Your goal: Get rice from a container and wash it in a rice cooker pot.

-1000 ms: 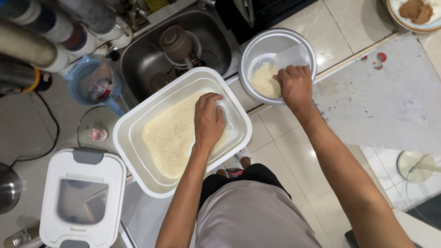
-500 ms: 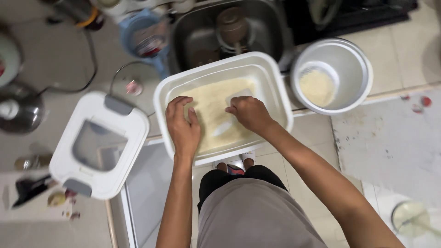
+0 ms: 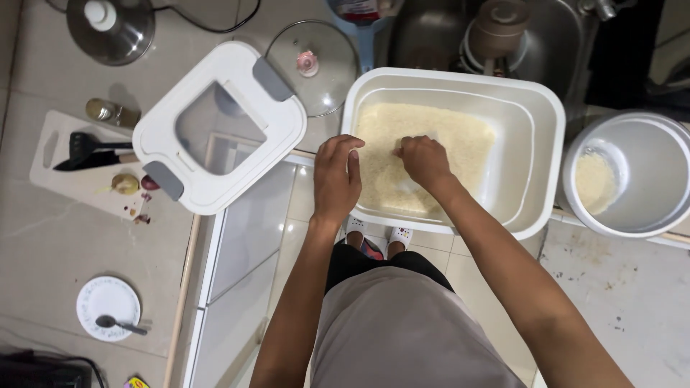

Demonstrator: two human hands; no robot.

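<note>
Evidently both hands are at the large white plastic tub [image 3: 535,136] of uncooked rice [image 3: 460,140], which sits on the counter edge directly in front of the person, at twelve o'clock from the torso. The left hand [image 3: 336,179] rests on the tub's near-left rim, fingers curled loosely over the edge and thumb outside, gripping nothing but the wall itself. The right hand [image 3: 424,162] is down in the grain, fingers closed around something pale, probably a small scoop; it is mostly hidden, so what it is cannot be told for sure.

Loose rice should handle like a dry, flowing mass: it slides off a tilted scoop and shifts when the tub moves. The tub looks stiff and smooth-walled, and with this much grain likely fairly heavy, so the rim at opposite sides seems the soundest place to hold it.

At three o'clock from the tub stands a round metal pot [image 3: 632,215] with a little rice in its bottom. At nine o'clock lies the white lid [image 3: 284,115] with grey latches and a clear window; a glass lid [image 3: 330,79] lies at eleven o'clock, and the sink [image 3: 553,39] at one o'clock.
</note>
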